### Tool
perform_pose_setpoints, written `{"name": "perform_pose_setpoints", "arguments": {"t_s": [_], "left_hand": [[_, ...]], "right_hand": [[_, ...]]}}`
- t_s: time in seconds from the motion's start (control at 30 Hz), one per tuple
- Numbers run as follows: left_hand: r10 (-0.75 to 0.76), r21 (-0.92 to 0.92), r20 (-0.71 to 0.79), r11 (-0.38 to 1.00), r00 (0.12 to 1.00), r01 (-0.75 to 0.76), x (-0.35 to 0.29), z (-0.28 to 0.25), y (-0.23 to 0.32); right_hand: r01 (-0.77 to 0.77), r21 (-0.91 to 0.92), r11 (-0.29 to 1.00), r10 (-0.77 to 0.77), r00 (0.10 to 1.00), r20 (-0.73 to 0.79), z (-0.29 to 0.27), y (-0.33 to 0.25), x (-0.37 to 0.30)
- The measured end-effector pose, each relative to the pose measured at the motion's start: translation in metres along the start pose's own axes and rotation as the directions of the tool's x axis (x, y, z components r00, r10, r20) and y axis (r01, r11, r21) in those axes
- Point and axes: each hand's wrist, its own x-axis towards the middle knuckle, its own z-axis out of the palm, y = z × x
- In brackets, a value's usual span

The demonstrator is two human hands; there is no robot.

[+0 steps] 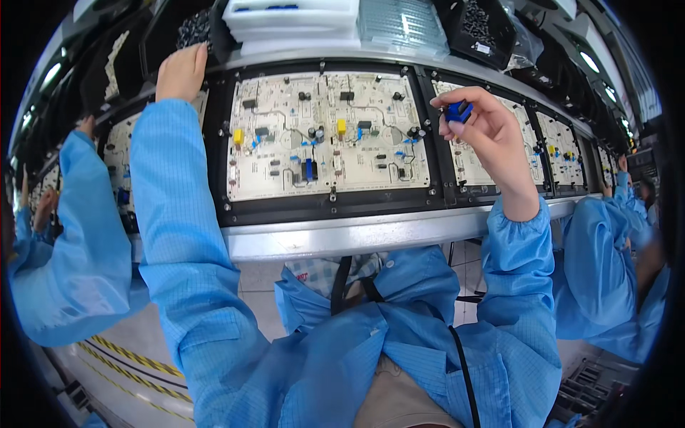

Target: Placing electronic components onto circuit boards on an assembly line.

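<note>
My right hand [496,135] is raised over the right-hand circuit board panel, and its thumb and fingers pinch a blue and dark block-shaped electronic component [458,111]. My left hand [182,73] reaches forward to the near edge of a black bin of small dark parts [194,30]. Its fingers are curled together; whatever they hold, if anything, is hidden. Between my arms lies a framed pair of pale circuit boards [275,167], populated with yellow, black and blue components. On its left half stands a similar blue component [309,170].
Along the far side are stacked white foam trays [292,25], clear plastic trays [401,28] and another black parts bin [479,28]. A metal rail [357,239] runs along the near edge. Co-workers' blue sleeves [93,242] flank me on both sides.
</note>
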Motion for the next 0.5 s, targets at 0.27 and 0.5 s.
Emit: {"name": "perform_pose_setpoints", "arguments": {"t_s": [0.27, 0.5], "left_hand": [[0.074, 0.141, 0.005, 0.987, 0.997, -0.074, -0.026, -0.016, -0.008], [-0.009, 0.024, 0.053, 1.0, 0.999, 0.007, -0.028, -0.061, 0.044]], "right_hand": [[-0.226, -0.194, 0.955, 0.239, 0.97, 0.042, 0.004, 0.032, -0.007], [-0.121, -0.502, 0.856, 0.215, 0.968, 0.132, 0.002, 0.029, -0.011]]}}
